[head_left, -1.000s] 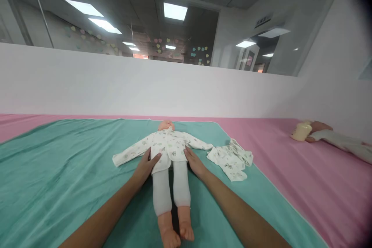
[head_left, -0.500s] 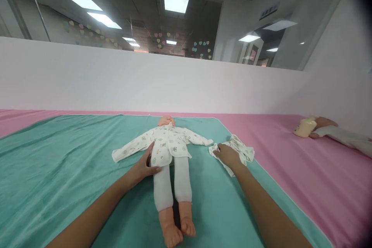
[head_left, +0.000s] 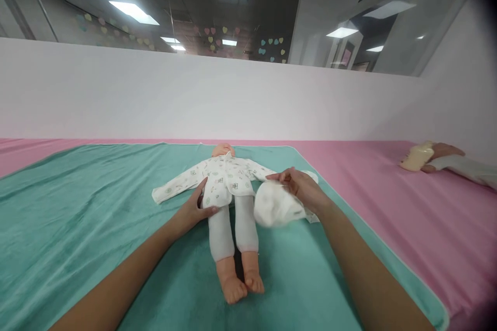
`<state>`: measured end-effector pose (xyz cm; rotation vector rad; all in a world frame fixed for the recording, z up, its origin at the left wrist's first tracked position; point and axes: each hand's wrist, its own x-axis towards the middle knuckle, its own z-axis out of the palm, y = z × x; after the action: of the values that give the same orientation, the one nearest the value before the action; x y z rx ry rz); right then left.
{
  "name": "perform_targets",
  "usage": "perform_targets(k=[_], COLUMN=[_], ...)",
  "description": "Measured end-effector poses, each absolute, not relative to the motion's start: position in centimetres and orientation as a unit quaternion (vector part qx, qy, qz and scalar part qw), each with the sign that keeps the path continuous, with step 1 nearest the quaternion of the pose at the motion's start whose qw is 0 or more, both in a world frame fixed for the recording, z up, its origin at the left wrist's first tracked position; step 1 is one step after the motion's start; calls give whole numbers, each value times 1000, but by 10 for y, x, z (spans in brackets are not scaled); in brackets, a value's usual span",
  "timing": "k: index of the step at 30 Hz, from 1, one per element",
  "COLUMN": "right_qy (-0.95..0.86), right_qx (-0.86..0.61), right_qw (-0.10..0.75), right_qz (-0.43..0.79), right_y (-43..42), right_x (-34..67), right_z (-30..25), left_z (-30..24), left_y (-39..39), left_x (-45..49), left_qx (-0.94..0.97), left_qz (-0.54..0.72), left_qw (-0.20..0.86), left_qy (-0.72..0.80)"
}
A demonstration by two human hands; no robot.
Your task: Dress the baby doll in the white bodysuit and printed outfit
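A baby doll (head_left: 246,225) lies on its back, feet towards me, in white leggings and a white printed baby jacket (head_left: 218,186) with sleeves spread out. My left hand (head_left: 197,202) grips the doll's side at the hip, thumb over the top of the thigh and fingers along the jacket's edge. To the doll's right, my right hand (head_left: 305,186) pinches a white printed baby garment (head_left: 276,206), lifted and smeared by motion; its exact kind cannot be made out. Part of this cloth, or another piece, shows behind that hand.
A green blanket (head_left: 97,207) lies under the doll, over a pink sheet (head_left: 373,186). At the far right, a cream bottle (head_left: 417,156) stands beside a second doll (head_left: 464,165). A white wall (head_left: 194,95) with windows above it rises behind.
My right hand has picked the white garment up off the blanket and moved it left towards the doll's legs. My left hand stays at the doll's hip. The view has tilted slightly down.
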<state>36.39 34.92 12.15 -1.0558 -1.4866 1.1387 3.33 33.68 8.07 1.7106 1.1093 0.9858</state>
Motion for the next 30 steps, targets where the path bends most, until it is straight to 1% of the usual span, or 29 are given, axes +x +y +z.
perform_targets(k=[1, 3, 5, 7, 8, 10, 12, 16, 18, 22, 25, 27, 30], right_qy=[-632, -659, -683, -696, -687, -646, -608, -574, -557, -543, -543, -549, -573], right_qx=[-468, -573, -651, -685, -702, -743, -773, -799, -804, -795, -781, -770, -755], right_qw=[453, 391, 293, 207, 184, 172, 177, 183, 206, 253, 279, 295, 296], right_qz=[420, 290, 156, 64, 31, -17, -26, 2, 19, 99, 133, 137, 119], right_y=[353, 367, 380, 390, 393, 394, 393, 393, 395, 400, 403, 404, 405], right_x=[365, 374, 387, 398, 403, 409, 414, 424, 430, 443, 452, 456, 458], right_z=[116, 100, 83, 71, 68, 66, 67, 66, 63, 55, 51, 50, 51], left_z=[82, 83, 82, 80, 79, 76, 74, 71, 71, 71, 72, 72, 73], left_y=[335, 333, 333, 334, 335, 337, 338, 340, 340, 340, 339, 339, 338], left_x=[33, 34, 34, 34, 34, 33, 32, 30, 30, 31, 31, 31, 31], left_qx=[683, 682, 678, 678, 679, 685, 692, 699, 700, 697, 695, 697, 699], left_qz=[398, 400, 394, 383, 378, 372, 368, 365, 368, 370, 362, 359, 357], left_qw=[419, 414, 417, 416, 412, 398, 382, 367, 365, 375, 374, 368, 362], left_qy=[446, 450, 459, 470, 476, 484, 489, 493, 491, 486, 496, 500, 503])
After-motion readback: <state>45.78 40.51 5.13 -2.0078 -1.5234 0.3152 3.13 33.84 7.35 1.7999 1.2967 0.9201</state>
